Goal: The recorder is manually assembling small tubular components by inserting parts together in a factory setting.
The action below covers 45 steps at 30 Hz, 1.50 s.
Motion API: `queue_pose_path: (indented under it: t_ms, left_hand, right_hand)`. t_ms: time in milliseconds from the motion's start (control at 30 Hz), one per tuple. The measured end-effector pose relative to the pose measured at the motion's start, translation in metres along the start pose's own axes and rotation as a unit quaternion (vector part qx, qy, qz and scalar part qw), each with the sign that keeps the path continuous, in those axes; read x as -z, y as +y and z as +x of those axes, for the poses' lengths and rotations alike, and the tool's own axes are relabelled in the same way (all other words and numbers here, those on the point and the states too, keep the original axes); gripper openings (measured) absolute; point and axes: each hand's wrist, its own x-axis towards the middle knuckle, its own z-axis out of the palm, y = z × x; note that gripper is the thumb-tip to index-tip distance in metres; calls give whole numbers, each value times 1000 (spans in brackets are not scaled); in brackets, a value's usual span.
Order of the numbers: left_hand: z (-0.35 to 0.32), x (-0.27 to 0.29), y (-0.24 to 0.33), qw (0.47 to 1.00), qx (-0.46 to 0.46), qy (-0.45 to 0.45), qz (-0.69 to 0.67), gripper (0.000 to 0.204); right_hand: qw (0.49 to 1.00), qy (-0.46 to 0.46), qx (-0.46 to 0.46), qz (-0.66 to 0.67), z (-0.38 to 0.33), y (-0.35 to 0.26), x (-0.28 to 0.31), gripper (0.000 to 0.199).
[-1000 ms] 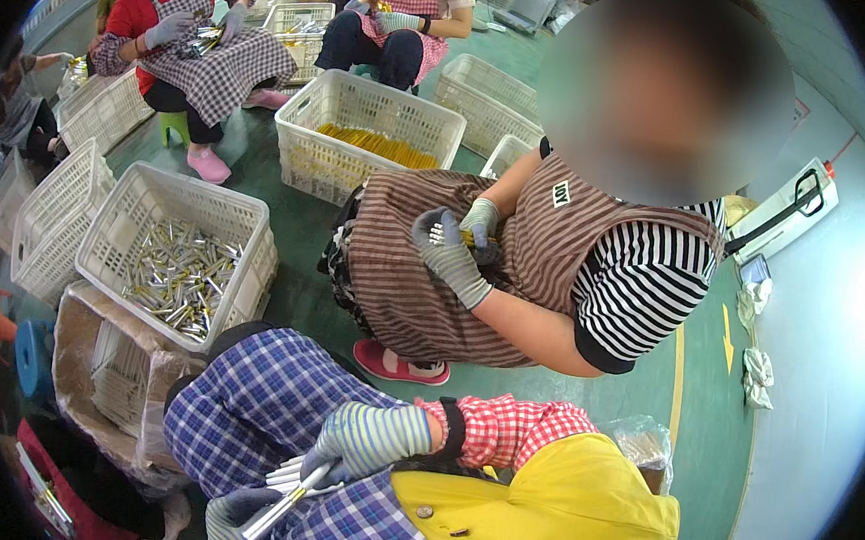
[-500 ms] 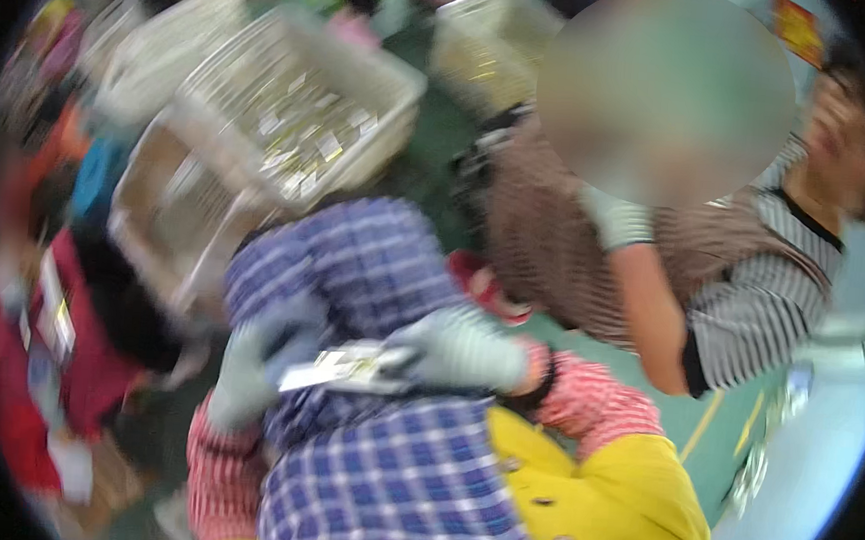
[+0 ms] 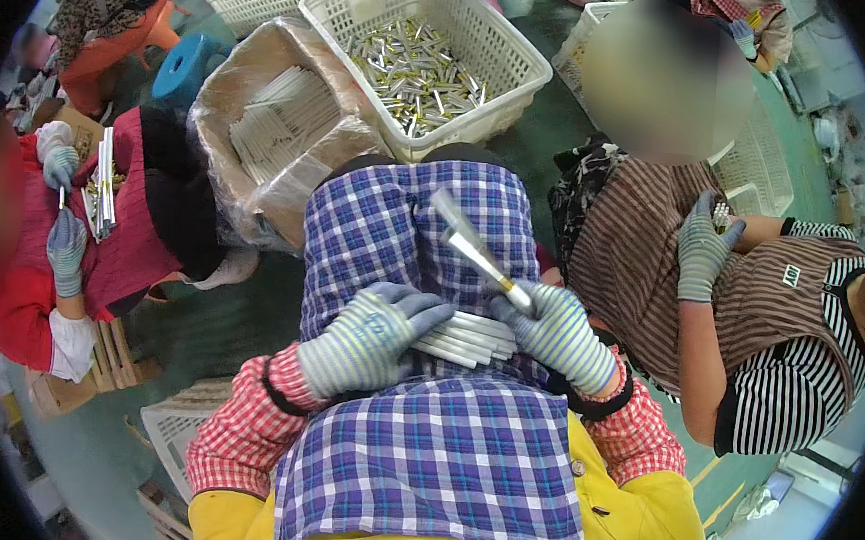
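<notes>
A bundle of slim white sticks (image 3: 463, 340) lies across my lap on the blue checked apron (image 3: 440, 451). My left hand (image 3: 368, 336), in a striped knit glove, closes over the bundle's left ends, its fingertips on the sticks. My right hand (image 3: 560, 334), gloved alike, is at the bundle's right end. Between its thumb and fingers it pinches a white stick with a gold-banded tube (image 3: 493, 271), tilted up and away to the left. Beyond that tube's far end is a blurred pale piece (image 3: 448, 213); whether it is joined on I cannot tell.
Ahead stands a white crate (image 3: 522, 71) of short silver-and-gold tubes. Left of it, a plastic-lined box (image 3: 217, 120) holds more white sticks. A co-worker in red (image 3: 111, 278) sits at left, one in a striped apron (image 3: 626, 233) at right. A blue stool (image 3: 184, 70) stands behind.
The whole view has swung and become sharper. My hands, earlier close together around pale pieces, are now on either side of the stick bundle, with the right one raising a single banded stick.
</notes>
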Motion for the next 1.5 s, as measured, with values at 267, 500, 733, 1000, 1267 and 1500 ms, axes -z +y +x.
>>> queue_pose_path:
  t_ms: [267, 500, 733, 1000, 1267, 1500]
  left_hand:
    - [47, 12, 0, 926, 90, -337, -145, 76]
    - [53, 15, 6, 944, 34, -311, -104, 67]
    - [48, 36, 24, 975, -4, -224, 14, 50]
    - [33, 49, 6, 978, 124, -167, 24, 44]
    - [57, -15, 20, 985, 121, -113, -38, 62]
    - [55, 25, 23, 993, 16, -40, -110, 62]
  right_hand:
    - [999, 42, -26, 8, -17, 17, 12, 26]
    - [1000, -21, -14, -4, -33, 29, 2, 30]
    - [999, -27, -22, -36, -21, 19, 26, 30]
    - [979, 61, 53, 187, -20, 15, 22, 21]
    - [928, 66, 203, 306, 8, 20, -16, 40]
    - [964, -7, 162, 212, 32, 20, 13, 34]
